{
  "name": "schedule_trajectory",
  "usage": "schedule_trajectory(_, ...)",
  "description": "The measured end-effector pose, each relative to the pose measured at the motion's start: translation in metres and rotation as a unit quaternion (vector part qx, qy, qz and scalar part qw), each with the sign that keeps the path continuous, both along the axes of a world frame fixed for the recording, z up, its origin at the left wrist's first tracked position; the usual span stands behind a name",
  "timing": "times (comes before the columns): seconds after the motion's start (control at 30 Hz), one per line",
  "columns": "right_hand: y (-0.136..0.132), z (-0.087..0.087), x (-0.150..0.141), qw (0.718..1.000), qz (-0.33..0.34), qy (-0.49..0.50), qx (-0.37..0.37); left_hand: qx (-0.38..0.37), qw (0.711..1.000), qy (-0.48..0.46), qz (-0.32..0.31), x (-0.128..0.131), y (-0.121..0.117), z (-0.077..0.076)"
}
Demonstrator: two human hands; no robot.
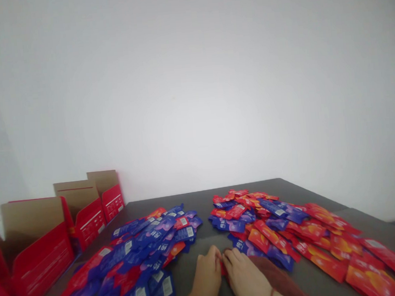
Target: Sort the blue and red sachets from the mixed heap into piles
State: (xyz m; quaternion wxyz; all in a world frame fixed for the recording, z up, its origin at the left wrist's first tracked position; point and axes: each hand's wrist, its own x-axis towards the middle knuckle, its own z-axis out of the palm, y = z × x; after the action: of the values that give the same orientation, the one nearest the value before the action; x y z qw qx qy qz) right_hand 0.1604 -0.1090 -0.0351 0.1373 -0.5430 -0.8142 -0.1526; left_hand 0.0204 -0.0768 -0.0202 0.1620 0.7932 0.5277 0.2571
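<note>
My left hand (208, 276) and my right hand (242, 274) meet low in the middle of the view, fingers curled inward. A sliver of a red packet (223, 266) shows between them, pinched by both hands; the rest of it is hidden behind the fingers. Left of my hands spreads a heap of mostly blue-purple packets (153, 235) with some red ones mixed in. On the right, close to my right hand, lies a heap of mostly red-orange packets (310, 230), with several blue ones among them.
Red cardboard boxes with raised brown flaps (42, 253) stand in a row along the left side of the dark table (205, 239). Something reddish-brown, like cloth (276, 274), lies beside my right wrist. A pale wall (193, 97) rises behind the table.
</note>
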Motion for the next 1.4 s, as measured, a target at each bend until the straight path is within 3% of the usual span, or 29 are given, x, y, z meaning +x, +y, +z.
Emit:
schedule_trajectory(0.17, -0.010, -0.003, 0.018, 0.989, 0.150, -0.006, -0.008, -0.005, 1.000, -0.023, 0.020, -0.012, 0.004, -0.001)
schedule_trajectory(0.23, -0.016, -0.005, 0.035, 0.991, 0.134, 0.016, -0.009, -0.013, 0.999, -0.030, 0.026, -0.013, 0.004, 0.000)
schedule_trajectory(0.4, -0.017, 0.006, 0.045, 0.993, -0.026, 0.098, -0.054, -0.029, 0.999, -0.028, 0.023, -0.010, 0.005, 0.000)
schedule_trajectory(0.47, -0.016, 0.017, 0.031, 0.987, -0.011, 0.130, -0.095, -0.031, 0.999, -0.013, 0.016, -0.010, 0.006, 0.000)
schedule_trajectory(0.57, -0.018, 0.032, 0.004, 0.972, 0.068, 0.176, -0.142, -0.032, 0.999, 0.012, 0.007, -0.011, 0.007, -0.001)
schedule_trajectory(0.67, -0.024, 0.040, -0.006, 0.959, 0.102, 0.200, -0.172, -0.029, 1.000, 0.008, -0.004, -0.012, 0.006, -0.001)
schedule_trajectory(0.8, -0.030, 0.034, 0.012, 0.963, 0.060, 0.201, -0.166, -0.028, 0.999, -0.006, -0.014, -0.014, 0.005, 0.000)
schedule_trajectory(0.97, -0.018, 0.021, 0.045, 0.974, -0.078, 0.152, -0.149, -0.030, 0.999, -0.011, -0.027, -0.014, 0.004, -0.001)
schedule_trajectory(1.03, -0.009, 0.014, 0.051, 0.976, -0.105, 0.137, -0.129, -0.025, 0.999, -0.009, -0.035, -0.014, 0.004, -0.001)
schedule_trajectory(1.1, -0.003, 0.007, 0.050, 0.980, -0.078, 0.147, -0.113, -0.022, 0.999, -0.007, -0.038, -0.014, 0.003, -0.001)
schedule_trajectory(1.27, -0.012, 0.009, 0.037, 0.965, 0.099, 0.191, -0.149, -0.024, 0.999, 0.006, -0.035, -0.013, 0.002, 0.002)
schedule_trajectory(1.33, -0.020, 0.019, 0.035, 0.964, 0.102, 0.185, -0.163, -0.024, 0.999, 0.006, -0.035, -0.013, 0.001, 0.002)
schedule_trajectory(1.4, -0.024, 0.027, 0.039, 0.971, 0.037, 0.171, -0.160, -0.028, 0.999, 0.000, -0.035, -0.013, 0.001, 0.003)
